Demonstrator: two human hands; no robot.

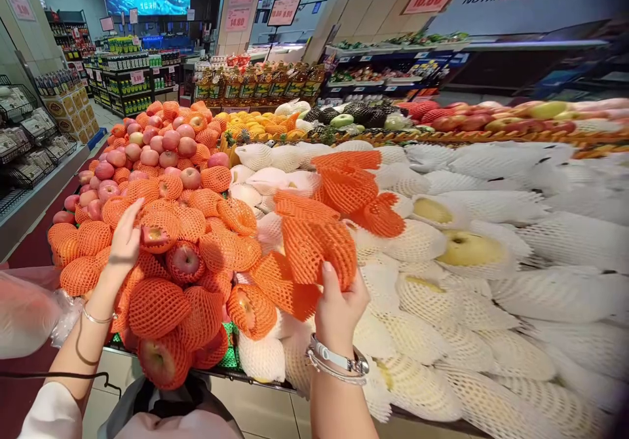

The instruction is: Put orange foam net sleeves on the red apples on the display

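My right hand (pixel 343 301) grips an orange foam net sleeve (pixel 314 239) between thumb and fingers, above the border between the apples and the white-netted fruit. The sleeve looks flattened, and I cannot see anything inside it. More loose orange sleeves (pixel 348 180) lie just beyond it on the white-netted fruit. My left hand (pixel 126 237) is at the apple pile, fingers stretched out and together, beside an apple in orange netting (pixel 158 232). Whether it touches that apple, I cannot tell. Nearby, another netted apple (pixel 185 261) shows its red top through the net opening.
Bare red apples (pixel 170 141) are heaped at the back left. White-netted yellow fruit (pixel 472 249) covers the right side. A plastic bag (pixel 29 311) hangs at the left edge. Bottles of oil (pixel 263 85) and shelves (pixel 120 75) stand farther back. The display's front edge (pixel 253 379) runs below.
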